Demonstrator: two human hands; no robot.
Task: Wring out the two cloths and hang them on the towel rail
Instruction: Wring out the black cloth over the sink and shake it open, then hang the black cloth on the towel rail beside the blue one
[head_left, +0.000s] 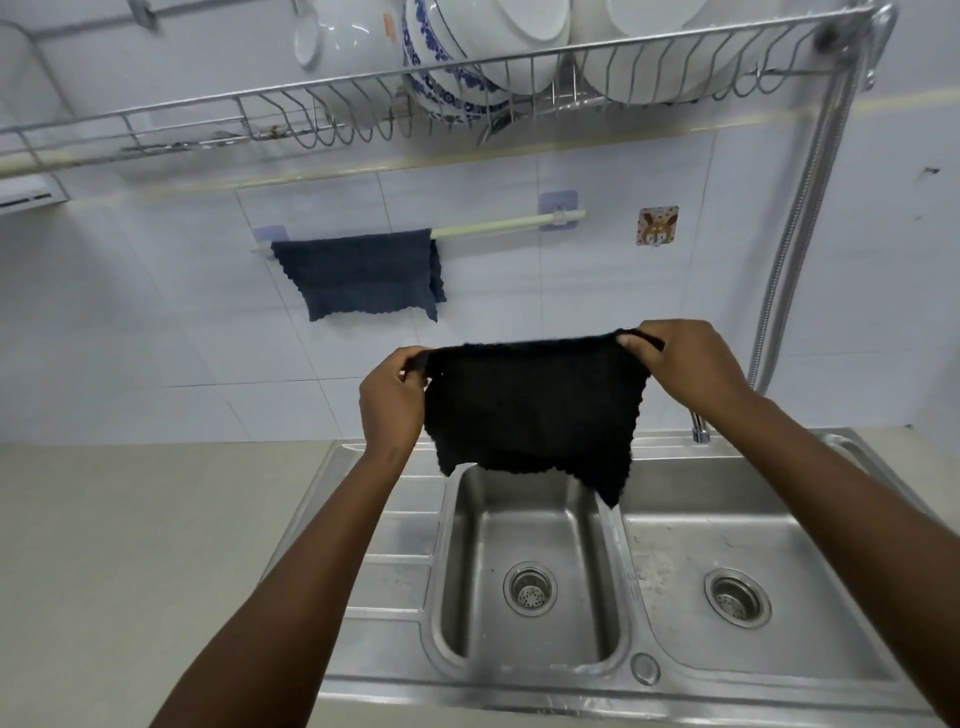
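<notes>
A black cloth (530, 410) hangs spread flat above the steel double sink (623, 680). My left hand (389, 405) pinches its upper left corner and my right hand (685, 358) pinches its upper right corner. On the tiled wall behind, a pale towel rail (509, 224) runs between two stick-on brackets. A dark blue cloth (358, 273) is draped over the rail's left half. The rail's right half is bare. The black cloth is lower than the rail and nearer to me.
A wire dish rack (322, 109) with white and blue-patterned bowls hangs overhead, above the rail. A metal hose and pipe (795, 249) run down the right side to the tap base (700, 428). A beige counter (145, 545) lies left of the sink. A sticker hook (657, 225) sits right of the rail.
</notes>
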